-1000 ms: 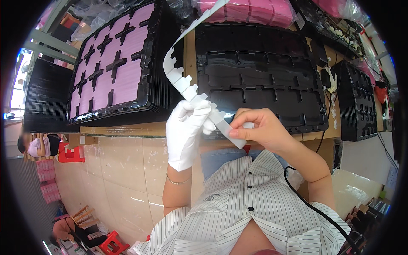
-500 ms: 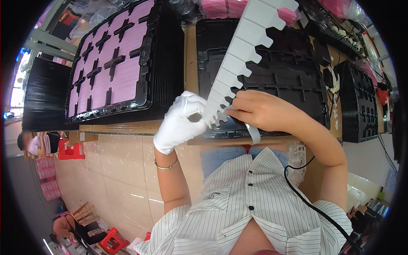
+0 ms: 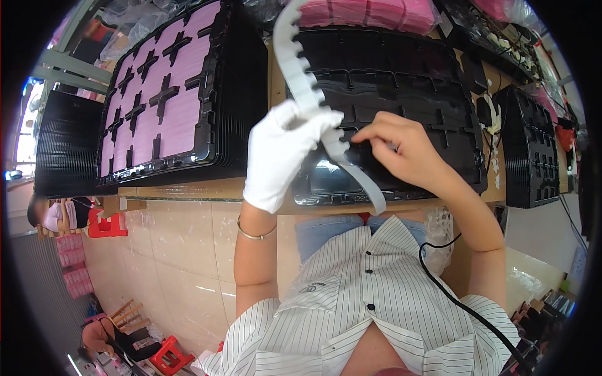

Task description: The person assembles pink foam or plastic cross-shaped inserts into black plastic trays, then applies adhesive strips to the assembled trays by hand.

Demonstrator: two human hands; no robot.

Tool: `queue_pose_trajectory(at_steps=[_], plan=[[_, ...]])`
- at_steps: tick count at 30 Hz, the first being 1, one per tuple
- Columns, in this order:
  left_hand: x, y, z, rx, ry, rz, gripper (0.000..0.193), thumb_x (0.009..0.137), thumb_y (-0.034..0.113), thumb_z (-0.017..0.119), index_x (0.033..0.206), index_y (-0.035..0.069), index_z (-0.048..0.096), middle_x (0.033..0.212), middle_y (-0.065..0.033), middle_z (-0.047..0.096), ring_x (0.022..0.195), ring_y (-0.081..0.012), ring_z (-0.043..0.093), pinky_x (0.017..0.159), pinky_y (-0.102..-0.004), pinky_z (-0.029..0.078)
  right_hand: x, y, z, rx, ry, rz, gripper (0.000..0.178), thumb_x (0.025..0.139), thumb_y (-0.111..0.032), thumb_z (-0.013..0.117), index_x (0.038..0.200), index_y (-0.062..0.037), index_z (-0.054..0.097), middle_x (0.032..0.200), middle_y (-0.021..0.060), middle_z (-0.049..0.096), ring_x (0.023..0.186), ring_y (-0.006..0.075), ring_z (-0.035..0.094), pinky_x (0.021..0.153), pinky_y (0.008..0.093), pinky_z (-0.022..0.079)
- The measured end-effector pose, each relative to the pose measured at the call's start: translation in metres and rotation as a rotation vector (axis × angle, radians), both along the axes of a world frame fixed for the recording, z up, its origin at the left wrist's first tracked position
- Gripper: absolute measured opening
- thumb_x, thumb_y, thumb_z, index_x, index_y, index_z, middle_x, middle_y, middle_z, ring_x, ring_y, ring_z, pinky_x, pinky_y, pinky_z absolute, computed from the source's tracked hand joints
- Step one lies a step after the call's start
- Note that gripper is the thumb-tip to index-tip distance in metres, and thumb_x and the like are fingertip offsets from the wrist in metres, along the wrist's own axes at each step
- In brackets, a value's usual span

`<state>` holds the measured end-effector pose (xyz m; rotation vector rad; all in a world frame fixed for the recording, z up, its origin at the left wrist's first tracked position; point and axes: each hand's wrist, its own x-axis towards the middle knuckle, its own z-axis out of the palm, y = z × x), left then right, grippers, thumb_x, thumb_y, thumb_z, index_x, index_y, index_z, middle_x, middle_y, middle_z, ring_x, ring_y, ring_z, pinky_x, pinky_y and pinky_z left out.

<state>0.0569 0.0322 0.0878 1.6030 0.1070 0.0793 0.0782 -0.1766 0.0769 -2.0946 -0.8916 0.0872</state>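
Observation:
My left hand, in a white glove, grips a pale grey, segmented strip with toothed notches along its right edge. The strip curves up past the glove, and its lower end dangles toward my body. Just right of it is my bare right hand, index finger stretched out and the other fingers loosely bent. I see nothing in that hand, and its fingertip looks apart from the strip. Under both hands lies a shiny black plastic tray with raised cross-shaped ribs.
At the left stands a tall stack of black trays, topped with pink foam sheets. Pink packs lie behind the middle tray. More black trays are stacked at the right. A black cable crosses my shirt. Other people sit at the far left.
My left hand has moved up and right along the strip. My right hand has let go of it and drawn away to the right. The strip's upper part has swung left.

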Motion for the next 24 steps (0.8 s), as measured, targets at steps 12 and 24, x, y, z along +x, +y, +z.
queue_pose_trajectory(at_steps=[12, 24], plan=[[-0.020, -0.035, 0.015, -0.050, 0.046, 0.023, 0.029, 0.085, 0.013, 0.074, 0.107, -0.003, 0.065, 0.085, -0.0050, 0.068, 0.070, -0.0061, 0.063, 0.058, -0.0182, 0.049, -0.037, -0.004, 0.013, 0.586, 0.825, -0.275, 0.016, 0.089, -0.014, 0.068, 0.100, -0.0028, 0.066, 0.079, -0.0045, 0.056, 0.073, 0.0041, 0.048, 0.067, 0.0204, 0.039], [-0.021, -0.048, 0.009, -0.039, 0.095, 0.082, 0.026, 0.085, 0.012, 0.074, 0.105, -0.003, 0.066, 0.083, -0.0052, 0.069, 0.067, -0.0064, 0.063, 0.057, -0.0170, 0.048, -0.054, -0.063, 0.010, 0.202, -0.546, -0.241, 0.013, 0.072, -0.006, 0.074, 0.085, -0.0052, 0.072, 0.074, 0.0040, 0.059, 0.066, 0.0151, 0.055, 0.057, 0.0262, 0.044]])
